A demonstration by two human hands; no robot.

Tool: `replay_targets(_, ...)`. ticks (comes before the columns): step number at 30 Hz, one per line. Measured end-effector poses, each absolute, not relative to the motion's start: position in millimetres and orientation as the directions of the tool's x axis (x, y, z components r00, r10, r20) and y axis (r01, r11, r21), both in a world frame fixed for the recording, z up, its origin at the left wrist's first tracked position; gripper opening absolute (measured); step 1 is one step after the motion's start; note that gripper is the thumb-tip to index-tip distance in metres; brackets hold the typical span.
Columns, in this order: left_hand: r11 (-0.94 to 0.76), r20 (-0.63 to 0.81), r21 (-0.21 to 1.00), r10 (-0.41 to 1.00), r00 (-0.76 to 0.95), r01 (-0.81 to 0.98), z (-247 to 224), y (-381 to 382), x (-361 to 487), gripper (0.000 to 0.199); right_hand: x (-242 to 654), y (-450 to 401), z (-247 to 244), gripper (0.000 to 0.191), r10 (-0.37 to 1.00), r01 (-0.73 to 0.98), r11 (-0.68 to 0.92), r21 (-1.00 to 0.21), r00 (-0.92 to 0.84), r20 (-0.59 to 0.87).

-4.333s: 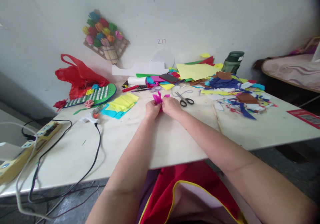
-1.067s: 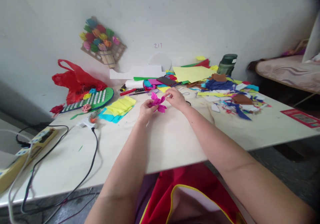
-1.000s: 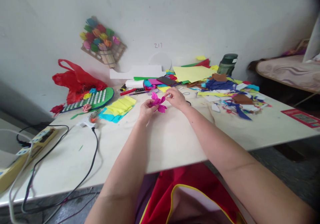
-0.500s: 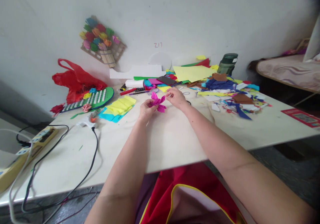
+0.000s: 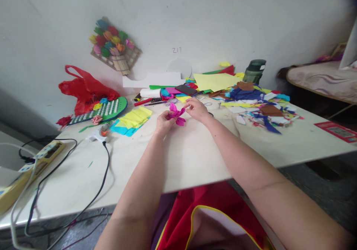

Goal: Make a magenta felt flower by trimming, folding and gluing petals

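Observation:
A magenta paper flower [image 5: 178, 113] with several spread petals is held over the middle of the table. My left hand [image 5: 165, 122] is closed around its base, fingers pinched together. From the other side, my right hand [image 5: 196, 109] pinches at the tip of the flower's right petal, thumb and forefinger together. Left of my hands lie yellow crepe paper [image 5: 135, 117] and blue paper [image 5: 125, 130] in a loose stack. Pens [image 5: 154, 102] lie just behind the flower.
A glue gun [image 5: 98, 135] with a black cord lies at left, near a power strip [image 5: 33, 172]. Coloured paper scraps [image 5: 248, 94] are heaped at right beside a green bottle [image 5: 254, 71]. A red plastic bag [image 5: 83, 90] and a green board [image 5: 118, 107] stand at back left.

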State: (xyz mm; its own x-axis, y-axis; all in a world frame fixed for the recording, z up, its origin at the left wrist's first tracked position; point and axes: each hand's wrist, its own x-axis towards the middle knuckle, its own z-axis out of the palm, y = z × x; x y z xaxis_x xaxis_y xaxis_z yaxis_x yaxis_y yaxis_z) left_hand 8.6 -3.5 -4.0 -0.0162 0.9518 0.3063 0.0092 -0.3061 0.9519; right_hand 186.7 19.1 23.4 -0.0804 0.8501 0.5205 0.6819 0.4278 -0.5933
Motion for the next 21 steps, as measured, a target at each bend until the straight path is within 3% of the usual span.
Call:
replay_targets(7,-0.321,0.322,0.946,0.946,-0.028,0.046,-1.9,-5.7,9.1,0.026,188.2,14.2,26.0,0.012,0.844,0.729,0.441,-0.523,-0.137,0.519)
replay_targets(14,-0.306,0.306,0.951,0.952,0.015,0.044,1.6,-10.1,10.4,0.023,190.7,19.3,23.2,0.016,0.887,0.646,0.433,-0.628,-0.184,0.423)
replay_targets(21,-0.306,0.305,0.949,0.952,0.019,0.075,3.9,-12.8,9.9,0.023,190.6,22.5,21.2,0.007,0.879,0.652,0.446,-0.612,-0.190,0.438)
